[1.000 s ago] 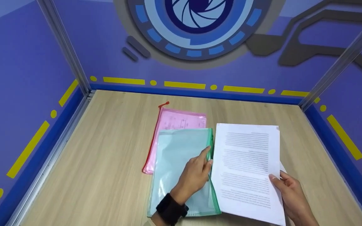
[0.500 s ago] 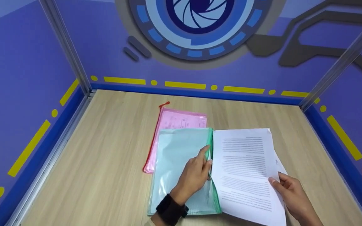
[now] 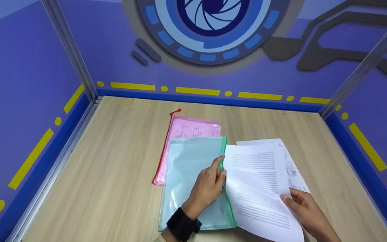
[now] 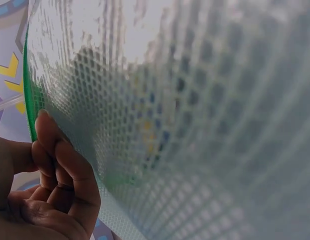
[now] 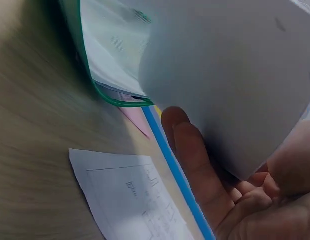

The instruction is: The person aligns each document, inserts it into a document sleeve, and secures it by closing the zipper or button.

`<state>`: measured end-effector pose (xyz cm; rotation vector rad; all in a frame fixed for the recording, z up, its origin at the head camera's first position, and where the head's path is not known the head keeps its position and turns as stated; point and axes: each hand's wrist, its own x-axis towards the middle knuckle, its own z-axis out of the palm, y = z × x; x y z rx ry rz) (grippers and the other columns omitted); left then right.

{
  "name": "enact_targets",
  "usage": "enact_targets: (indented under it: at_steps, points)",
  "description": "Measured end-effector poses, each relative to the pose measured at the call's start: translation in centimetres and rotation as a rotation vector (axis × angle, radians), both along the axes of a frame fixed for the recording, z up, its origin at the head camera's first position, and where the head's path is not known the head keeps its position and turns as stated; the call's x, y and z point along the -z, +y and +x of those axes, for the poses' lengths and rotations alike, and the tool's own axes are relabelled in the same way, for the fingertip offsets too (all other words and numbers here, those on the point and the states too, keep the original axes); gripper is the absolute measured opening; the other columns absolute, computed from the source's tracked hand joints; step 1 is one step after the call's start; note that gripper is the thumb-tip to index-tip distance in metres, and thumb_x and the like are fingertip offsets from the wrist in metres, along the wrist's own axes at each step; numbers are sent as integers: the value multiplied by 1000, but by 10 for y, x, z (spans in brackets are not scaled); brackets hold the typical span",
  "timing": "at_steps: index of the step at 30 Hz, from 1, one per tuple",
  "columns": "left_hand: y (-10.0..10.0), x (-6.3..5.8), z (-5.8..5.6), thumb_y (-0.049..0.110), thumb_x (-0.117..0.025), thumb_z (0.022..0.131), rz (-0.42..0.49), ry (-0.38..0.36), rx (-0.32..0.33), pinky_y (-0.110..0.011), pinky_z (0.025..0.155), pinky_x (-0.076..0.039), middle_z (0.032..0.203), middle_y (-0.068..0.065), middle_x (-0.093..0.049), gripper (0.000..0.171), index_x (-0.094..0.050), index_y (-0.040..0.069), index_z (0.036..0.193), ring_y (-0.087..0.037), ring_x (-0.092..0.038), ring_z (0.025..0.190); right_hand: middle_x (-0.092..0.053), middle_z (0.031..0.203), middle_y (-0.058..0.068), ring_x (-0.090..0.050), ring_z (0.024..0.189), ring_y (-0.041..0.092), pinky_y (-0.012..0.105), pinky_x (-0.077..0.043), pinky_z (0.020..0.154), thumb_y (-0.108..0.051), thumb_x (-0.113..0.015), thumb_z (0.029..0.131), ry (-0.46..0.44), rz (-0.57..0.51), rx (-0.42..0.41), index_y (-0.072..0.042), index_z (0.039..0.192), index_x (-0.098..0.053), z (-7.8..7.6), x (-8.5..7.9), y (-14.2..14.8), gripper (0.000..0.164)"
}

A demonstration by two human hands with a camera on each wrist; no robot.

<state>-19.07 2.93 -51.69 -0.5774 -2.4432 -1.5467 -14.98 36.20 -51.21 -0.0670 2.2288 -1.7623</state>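
Observation:
A clear mesh zip pouch point(image 3: 193, 151) with green edging lies on the table in the head view. My left hand point(image 3: 207, 186) pinches its right edge, where the zip side gapes open. In the left wrist view that thumb and the fingers point(image 4: 75, 170) are curled at the green edge. My right hand point(image 3: 306, 208) holds a printed sheet of paper point(image 3: 257, 168) by its right side, thumb on top. The paper bows, and its left edge sits at the pouch mouth. More paper point(image 5: 117, 42) shows inside the pouch in the right wrist view.
Partly under the green pouch lies a pink zip pouch point(image 3: 197, 126) with a red zip. A sheet with line drawings point(image 3: 294, 173) lies on the wooden table point(image 3: 113, 151) beneath the held paper. Blue-purple panels point(image 3: 193, 75) enclose the back and sides.
My right hand has shifted left with the printed sheet, whose left edge has come into the pouch mouth. The sheet bends more, uncovering the drawing sheet below. My left hand stays put.

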Motion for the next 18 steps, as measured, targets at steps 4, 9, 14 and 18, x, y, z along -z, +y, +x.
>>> enact_targets:
  at_steps: [4,9,14,18]
  points:
    - [-2,-1,0,11,-57,110,-16,17,1,-18,59,-42,74,9,-47,41,-53,0,150,2,-43,60,-74,118,15,-75,93,23,32,-61,75,-8,-55,111,2,9,58,23,144,-45,-3,3,-4,46]
    - [-4,-5,1,12,-57,110,-125,-7,63,-19,59,-38,70,10,-48,42,-54,1,151,0,-38,59,-73,117,21,-75,88,24,32,-60,70,-4,-55,109,-11,43,233,16,146,-50,-7,4,-10,42]
    - [-7,-7,1,15,-56,111,-224,-79,154,-19,59,-40,74,10,-56,44,-51,6,155,0,-42,60,-74,113,18,-76,88,26,33,-61,71,-7,-58,109,-28,-18,186,17,145,-49,-8,8,-10,45]
    - [-5,-5,2,16,-55,112,-255,-48,158,-19,59,-41,80,8,-59,43,-53,9,154,0,-44,62,-75,111,18,-77,90,27,34,-62,72,-9,-58,109,-45,-89,99,20,144,-47,-11,11,-9,46]
